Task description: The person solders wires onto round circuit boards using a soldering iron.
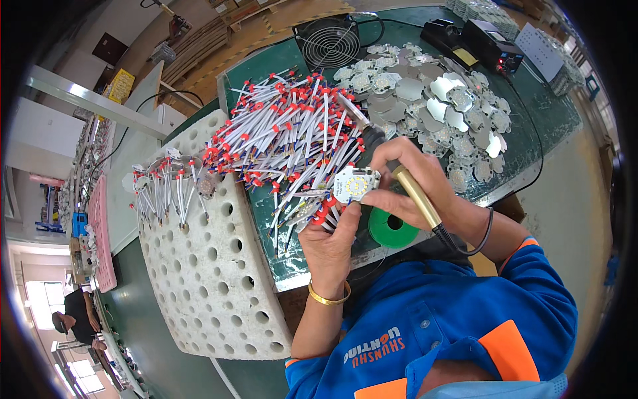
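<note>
Hands [327,251] partly hide wires [324,213], whose ends perhaps meet the board [355,184].

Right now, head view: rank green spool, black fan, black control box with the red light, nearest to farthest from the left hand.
From the left hand:
1. Green spool: just to its right.
2. Black fan: far side, almost straight ahead.
3. Black control box: far side, well to the right.
</note>
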`<control>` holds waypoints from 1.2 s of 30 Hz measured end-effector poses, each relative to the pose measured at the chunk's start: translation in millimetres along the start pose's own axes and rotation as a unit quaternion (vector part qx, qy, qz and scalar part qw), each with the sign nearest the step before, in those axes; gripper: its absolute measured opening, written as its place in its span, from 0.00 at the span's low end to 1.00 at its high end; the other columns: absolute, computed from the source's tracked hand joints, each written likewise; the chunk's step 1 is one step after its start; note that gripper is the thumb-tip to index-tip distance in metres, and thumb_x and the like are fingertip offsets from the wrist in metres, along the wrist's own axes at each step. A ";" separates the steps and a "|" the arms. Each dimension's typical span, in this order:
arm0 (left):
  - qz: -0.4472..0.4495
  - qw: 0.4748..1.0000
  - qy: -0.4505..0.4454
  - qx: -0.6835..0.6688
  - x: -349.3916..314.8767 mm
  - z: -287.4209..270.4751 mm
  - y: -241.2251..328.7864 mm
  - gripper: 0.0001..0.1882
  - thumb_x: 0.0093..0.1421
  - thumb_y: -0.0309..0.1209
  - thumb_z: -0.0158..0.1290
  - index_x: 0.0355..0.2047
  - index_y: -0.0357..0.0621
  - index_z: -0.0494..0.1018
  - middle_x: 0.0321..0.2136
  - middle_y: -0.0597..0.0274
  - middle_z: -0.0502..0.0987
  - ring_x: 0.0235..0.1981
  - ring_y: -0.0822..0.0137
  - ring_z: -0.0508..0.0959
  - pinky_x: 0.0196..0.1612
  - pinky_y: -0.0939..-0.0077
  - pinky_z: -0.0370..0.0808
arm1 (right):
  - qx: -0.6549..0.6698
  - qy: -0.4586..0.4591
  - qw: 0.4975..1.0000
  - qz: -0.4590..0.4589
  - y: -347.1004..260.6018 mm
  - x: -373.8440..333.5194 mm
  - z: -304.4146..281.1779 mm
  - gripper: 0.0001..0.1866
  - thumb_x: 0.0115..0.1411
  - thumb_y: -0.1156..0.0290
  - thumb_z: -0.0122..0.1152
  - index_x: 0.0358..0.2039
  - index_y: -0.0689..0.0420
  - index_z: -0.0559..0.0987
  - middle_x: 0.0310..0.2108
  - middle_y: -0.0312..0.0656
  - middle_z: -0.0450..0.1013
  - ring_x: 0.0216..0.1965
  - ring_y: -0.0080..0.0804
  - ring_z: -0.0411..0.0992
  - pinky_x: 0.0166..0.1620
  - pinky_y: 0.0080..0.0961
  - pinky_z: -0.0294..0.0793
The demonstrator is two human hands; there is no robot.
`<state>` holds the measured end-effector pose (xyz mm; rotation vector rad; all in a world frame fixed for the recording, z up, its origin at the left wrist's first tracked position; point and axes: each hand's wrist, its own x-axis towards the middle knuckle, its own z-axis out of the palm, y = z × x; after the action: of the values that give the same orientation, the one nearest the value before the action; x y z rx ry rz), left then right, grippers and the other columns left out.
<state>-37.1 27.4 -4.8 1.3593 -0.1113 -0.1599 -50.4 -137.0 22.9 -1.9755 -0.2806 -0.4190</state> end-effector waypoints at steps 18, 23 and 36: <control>-0.008 0.998 0.062 -0.021 -29.6 9.6 -6.6 0.04 0.50 0.21 0.56 0.26 0.37 0.72 0.19 0.64 0.72 0.17 0.77 0.68 0.21 0.84 0.64 | 0.046 -0.041 0.964 -0.259 -3.7 -67.1 -50.5 0.10 0.47 0.70 0.54 0.32 0.53 0.77 0.18 0.34 0.64 0.19 0.29 0.62 0.29 0.29 0.57; 0.016 0.997 0.072 -0.033 -33.7 12.8 -7.8 0.04 0.50 0.20 0.55 0.27 0.37 0.72 0.19 0.63 0.73 0.18 0.76 0.69 0.22 0.84 0.66 | 0.067 -0.012 0.968 -0.242 -1.8 -73.3 -46.7 0.16 0.38 0.78 0.50 0.30 0.52 0.78 0.17 0.33 0.64 0.17 0.28 0.61 0.28 0.29 0.57; 0.007 0.997 0.081 -0.020 -34.5 14.9 -5.0 0.03 0.50 0.19 0.54 0.26 0.37 0.72 0.19 0.63 0.73 0.18 0.75 0.70 0.23 0.85 0.66 | 0.056 -0.015 0.967 -0.247 6.5 -73.8 -43.2 0.13 0.40 0.75 0.50 0.29 0.57 0.77 0.16 0.34 0.64 0.16 0.28 0.61 0.27 0.29 0.58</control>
<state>-73.8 18.2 -6.1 1.3261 0.0184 -0.0404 -122.4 -179.6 4.0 -1.7895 -0.8074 -0.6754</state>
